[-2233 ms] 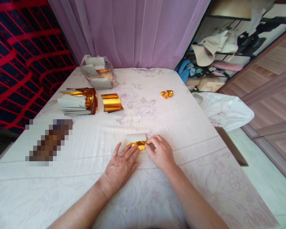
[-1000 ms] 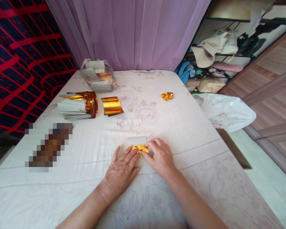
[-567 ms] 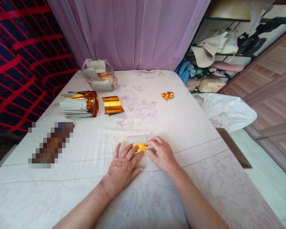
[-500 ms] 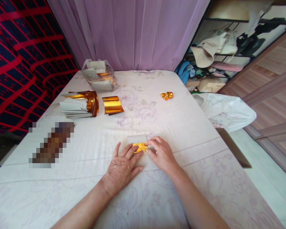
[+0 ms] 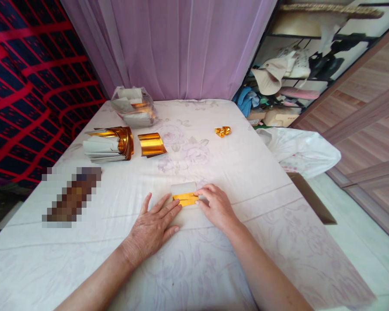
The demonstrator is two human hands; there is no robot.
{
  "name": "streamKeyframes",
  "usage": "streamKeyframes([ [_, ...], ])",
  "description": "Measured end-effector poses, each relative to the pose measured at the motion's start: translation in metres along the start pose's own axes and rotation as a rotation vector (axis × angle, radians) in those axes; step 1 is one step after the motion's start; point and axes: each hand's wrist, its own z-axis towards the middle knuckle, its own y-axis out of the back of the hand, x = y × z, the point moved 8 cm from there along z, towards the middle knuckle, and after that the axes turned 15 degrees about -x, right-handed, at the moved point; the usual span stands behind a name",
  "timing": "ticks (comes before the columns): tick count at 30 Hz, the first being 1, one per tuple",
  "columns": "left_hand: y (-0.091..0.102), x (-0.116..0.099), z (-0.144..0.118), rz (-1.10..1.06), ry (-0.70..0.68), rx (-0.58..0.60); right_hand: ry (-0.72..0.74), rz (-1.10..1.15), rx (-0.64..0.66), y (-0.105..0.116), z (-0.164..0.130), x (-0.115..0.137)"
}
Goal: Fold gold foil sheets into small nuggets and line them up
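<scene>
On the worktop (image 5: 246, 172) lies a folded gold-and-grey sheet (image 5: 188, 199); the left hand (image 5: 151, 226), flat with fingers spread, presses its left end, and the right hand (image 5: 217, 206), thumb and forefinger nearly together, holds its right edge.

We observe one small, folded paper piece (image 5: 186, 198) lying low on the bench (image 5: 240, 166), its long side running roughly crosswise. The near band is shiny gold with a dark crease line along it; the far band is matte pale grey. We note fingers (image 5: 173, 212) covering its near-left corner and others at its right end.
</scene>
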Motion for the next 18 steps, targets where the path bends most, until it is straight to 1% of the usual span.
streamKeyframes([
  [4, 0.002, 0.005, -0.005, 0.002, 0.008, 0.003, -0.007, -0.005, 0.005, 0.0, 0.001, -0.001],
  [12, 0.0, 0.012, -0.004, -0.02, -0.026, 0.076, 0.015, 0.012, 0.026, -0.002, 0.002, -0.002],
  [15, 0.0, 0.015, -0.002, -0.032, -0.054, 0.082, 0.062, 0.05, -0.005, -0.001, 0.001, -0.004],
  [18, -0.002, 0.016, -0.002, -0.031, -0.065, 0.082, 0.118, 0.098, -0.081, 0.005, -0.001, -0.005],
])
